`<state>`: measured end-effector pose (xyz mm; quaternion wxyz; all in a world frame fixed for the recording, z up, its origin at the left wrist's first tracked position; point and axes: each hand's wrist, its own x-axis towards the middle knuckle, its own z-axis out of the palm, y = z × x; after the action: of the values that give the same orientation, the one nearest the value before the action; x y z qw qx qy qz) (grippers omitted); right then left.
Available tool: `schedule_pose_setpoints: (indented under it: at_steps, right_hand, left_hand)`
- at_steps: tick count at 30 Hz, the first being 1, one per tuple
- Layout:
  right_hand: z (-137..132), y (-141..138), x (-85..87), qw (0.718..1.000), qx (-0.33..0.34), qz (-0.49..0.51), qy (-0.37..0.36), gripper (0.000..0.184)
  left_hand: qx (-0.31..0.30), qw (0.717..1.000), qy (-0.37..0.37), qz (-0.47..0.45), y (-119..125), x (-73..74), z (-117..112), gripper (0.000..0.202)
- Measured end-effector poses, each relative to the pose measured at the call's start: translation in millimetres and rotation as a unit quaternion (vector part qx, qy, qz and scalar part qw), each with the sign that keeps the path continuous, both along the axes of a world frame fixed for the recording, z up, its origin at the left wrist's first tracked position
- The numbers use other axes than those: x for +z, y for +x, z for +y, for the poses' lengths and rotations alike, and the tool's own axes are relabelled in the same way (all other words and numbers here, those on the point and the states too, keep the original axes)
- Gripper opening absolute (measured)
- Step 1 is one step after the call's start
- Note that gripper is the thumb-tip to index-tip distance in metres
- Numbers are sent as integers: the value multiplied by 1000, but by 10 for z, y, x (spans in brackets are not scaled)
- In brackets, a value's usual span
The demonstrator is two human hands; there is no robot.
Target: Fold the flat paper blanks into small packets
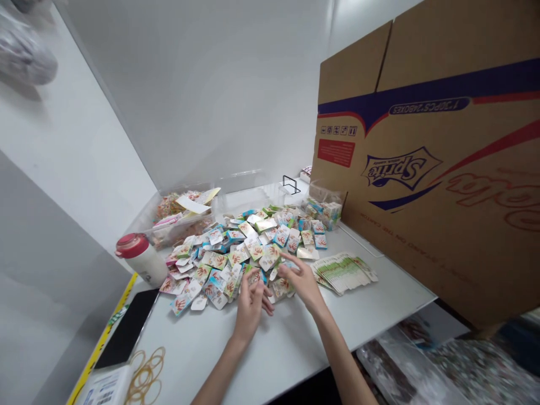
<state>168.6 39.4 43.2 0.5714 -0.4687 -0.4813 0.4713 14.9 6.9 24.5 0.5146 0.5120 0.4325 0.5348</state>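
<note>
A wide heap of small flat printed boxes [236, 256], white with blue, green and pink edges and a hand picture, spreads over the table. My left hand [253, 301] is at the heap's near edge, fingers loosely curved and apart. A box shows behind its thumb and forefinger; no firm hold on it is visible. Just to the right, my right hand [300, 279] hovers over the heap with its forefinger stretched to the left and thumb apart. It appears to hold nothing. A fanned row of green-and-white flat packs [343, 271] lies right of this hand.
A large cardboard carton [422, 135] stands at the right. Behind the heap are a clear bin of colourful bits [181, 211] and a clear tub of boxes [324, 208]. At left are a red-lidded bottle [145, 261], a black tablet-like slab [126, 329] and rubber bands [145, 377].
</note>
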Motion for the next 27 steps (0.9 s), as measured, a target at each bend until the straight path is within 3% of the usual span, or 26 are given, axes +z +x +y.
schedule_pose_setpoints:
  at_steps: [2, 5, 8, 9, 11, 12, 15, 17, 20, 23, 25, 27]
  right_hand:
    - [18, 49, -23, 998, -5, -65, 20, 50]
    - [6, 372, -35, 974, -142, -168, 53, 42]
    - [-74, 917, -114, 918, -305, -251, 44, 47]
    - [-114, 1106, -167, 874, -360, -325, 28, 49]
    - [-204, 1436, -299, 812, -394, -431, -18, 54]
    - [-249, 1564, -367, 796, -388, -462, -39, 55]
    - [-352, 1780, -509, 807, -341, -478, -68, 48]
    - [-380, 1802, -510, 813, -336, -471, -62, 42]
    - [-371, 1696, -356, 796, -382, -468, -21, 39]
    - [-359, 1413, -78, 788, -419, -433, 129, 34]
    - [-372, 1120, 118, 810, -368, -395, 231, 26]
    - [-401, 775, 278, 835, -289, -368, 289, 18]
  left_hand:
    - [5, 1000, 2, 8, -7, -13, -2, 51]
    - [9, 1000, 3, 15, -21, -20, 14, 49]
    - [7, 1000, 5, 15, -24, -14, 26, 50]
    - [6, 1000, 5, 15, -22, -11, 26, 50]
    - [2, 1000, 5, 16, -12, -7, 17, 48]
    - [-1, 1000, 4, 16, -6, -7, 10, 48]
    - [-15, 1000, 0, 18, 10, -17, -3, 47]
    - [-23, 1000, -3, 18, 14, -32, 0, 47]
    - [-37, 999, -11, 19, 7, -54, 19, 49]
    - [-77, 996, -29, 19, -1, -54, 31, 54]
    - [-117, 992, -45, 18, 1, -43, 27, 64]
    - [-156, 986, -56, -12, 9, -36, 18, 79]
